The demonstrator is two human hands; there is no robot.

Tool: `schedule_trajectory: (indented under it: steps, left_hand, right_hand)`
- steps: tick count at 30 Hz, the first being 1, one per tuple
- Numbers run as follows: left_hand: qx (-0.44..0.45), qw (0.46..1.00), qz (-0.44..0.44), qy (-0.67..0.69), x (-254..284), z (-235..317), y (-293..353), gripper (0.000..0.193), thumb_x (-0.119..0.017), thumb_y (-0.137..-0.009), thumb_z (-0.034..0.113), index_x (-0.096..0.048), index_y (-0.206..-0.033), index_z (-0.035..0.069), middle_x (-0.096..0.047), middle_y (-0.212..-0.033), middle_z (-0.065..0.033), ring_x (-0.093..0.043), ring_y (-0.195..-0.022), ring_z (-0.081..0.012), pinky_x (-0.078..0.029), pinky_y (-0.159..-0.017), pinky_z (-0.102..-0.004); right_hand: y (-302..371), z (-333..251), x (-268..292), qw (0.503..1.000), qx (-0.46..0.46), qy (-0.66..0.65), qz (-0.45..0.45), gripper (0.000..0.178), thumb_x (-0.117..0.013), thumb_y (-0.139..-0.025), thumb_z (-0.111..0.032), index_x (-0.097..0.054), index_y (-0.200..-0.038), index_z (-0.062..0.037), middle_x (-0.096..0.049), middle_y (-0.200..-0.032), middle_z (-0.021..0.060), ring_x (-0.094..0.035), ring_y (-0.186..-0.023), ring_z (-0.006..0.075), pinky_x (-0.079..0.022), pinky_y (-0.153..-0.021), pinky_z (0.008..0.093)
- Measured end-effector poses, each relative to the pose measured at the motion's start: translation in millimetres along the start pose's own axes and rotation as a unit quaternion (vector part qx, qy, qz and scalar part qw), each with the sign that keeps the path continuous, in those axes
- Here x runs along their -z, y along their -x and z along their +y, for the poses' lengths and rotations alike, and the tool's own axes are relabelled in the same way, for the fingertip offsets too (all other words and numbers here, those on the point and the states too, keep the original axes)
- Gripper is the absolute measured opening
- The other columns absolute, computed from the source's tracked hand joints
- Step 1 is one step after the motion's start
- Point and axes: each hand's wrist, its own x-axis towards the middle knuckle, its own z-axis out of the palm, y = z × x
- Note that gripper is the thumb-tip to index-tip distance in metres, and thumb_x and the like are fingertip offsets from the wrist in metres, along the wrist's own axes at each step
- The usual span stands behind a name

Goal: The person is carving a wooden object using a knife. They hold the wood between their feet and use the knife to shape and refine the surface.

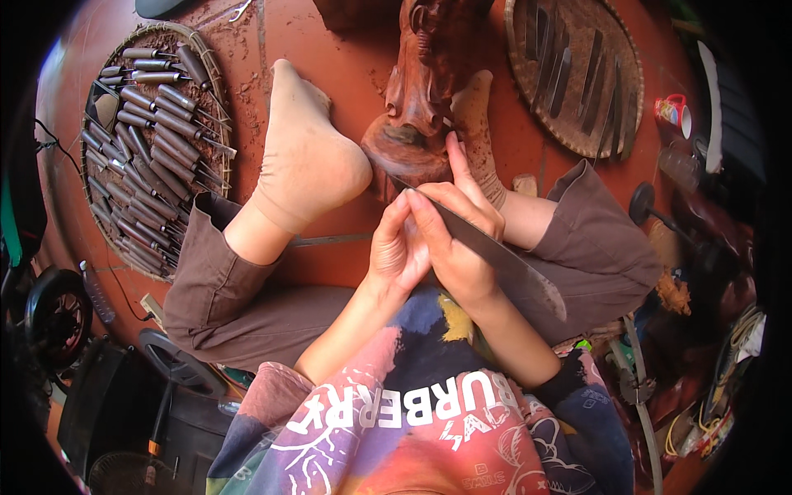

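Note:
A carved reddish-brown wooden sculpture (417, 157) stands on the floor between my feet. Just in front of it, I hold a long flat dark metal file (516, 268) slantwise, its rounded end pointing back over my right forearm and its thin tip toward the wood. My right hand (462, 235) is closed around the file, with the index finger stretched forward beside the carving's base. The fingers of my left hand (398, 239) are curled, and its thumb presses near the file's front end. Whether the tip touches the wood I cannot tell.
At left, a round woven basket (219, 70) holds several dark-handled carving tools. Another woven tray (511, 49) at far right carries several files. A red-and-white mug (675, 117) stands beyond it. My socked left foot (305, 157) flanks the carving; wood shavings litter the red tiles.

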Motion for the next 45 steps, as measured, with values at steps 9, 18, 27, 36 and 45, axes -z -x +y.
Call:
schedule_trajectory:
  steps: [9,18,27,36,45]
  left_hand:
    - [-0.010,0.999,-0.030,0.007,-11.6,-4.6,-8.8,0.026,-0.066,-0.085,0.016,-0.059,-0.106,0.004,-0.060,-0.106,-0.0058,-0.055,-0.104,-0.0175,-0.043,-0.097,-0.0349]
    - [-0.023,0.996,0.066,-0.046,-9.4,-11.2,-16.1,0.026,-0.062,-0.087,0.016,-0.058,-0.109,0.003,-0.060,-0.111,-0.0067,-0.053,-0.107,-0.0176,-0.039,-0.101,-0.0358]
    - [-0.060,0.976,0.137,-0.159,-13.6,-16.4,-21.6,0.023,-0.063,-0.087,0.014,-0.061,-0.103,-0.001,-0.060,-0.111,-0.0081,-0.052,-0.110,-0.0171,-0.038,-0.102,-0.0364]
    - [-0.083,0.968,0.184,-0.147,-27.0,-27.4,-31.0,0.023,-0.064,-0.087,0.013,-0.060,-0.107,0.002,-0.062,-0.106,-0.0064,-0.056,-0.102,-0.0144,-0.043,-0.095,-0.0312]
    - [0.004,0.671,0.028,-0.741,-57.3,-27.7,14.1,0.053,-0.067,-0.084,0.011,-0.043,-0.129,0.001,-0.066,-0.100,-0.0094,-0.063,-0.095,-0.0164,-0.048,-0.084,-0.0290]
  right_hand:
    - [-0.9,-5.4,6.0,0.994,-0.056,-0.082,0.049,0.011,-0.061,-0.085,-0.005,-0.063,-0.083,0.0055,-0.065,-0.103,0.0227,-0.057,-0.110,0.0348,-0.040,-0.099,0.0429]
    - [-6.1,-0.4,6.0,0.980,-0.098,-0.144,0.094,0.012,-0.058,-0.087,-0.004,-0.063,-0.085,0.0066,-0.065,-0.101,0.0212,-0.059,-0.108,0.0330,-0.041,-0.100,0.0430]
    - [-6.3,9.9,11.7,0.935,-0.144,-0.298,0.129,0.011,-0.058,-0.086,-0.002,-0.064,-0.084,0.0074,-0.062,-0.108,0.0268,-0.056,-0.113,0.0311,-0.041,-0.099,0.0387]
    - [-14.8,25.2,37.1,0.950,-0.194,-0.244,0.039,0.016,-0.058,-0.090,-0.009,-0.063,-0.092,0.0057,-0.064,-0.104,0.0136,-0.058,-0.102,0.0179,-0.045,-0.087,0.0287]
    - [-48.0,23.8,54.2,0.922,-0.265,-0.274,-0.069,0.018,-0.061,-0.089,-0.017,-0.063,-0.093,0.0004,-0.064,-0.094,0.0049,-0.057,-0.089,0.0094,-0.043,-0.079,0.0225]
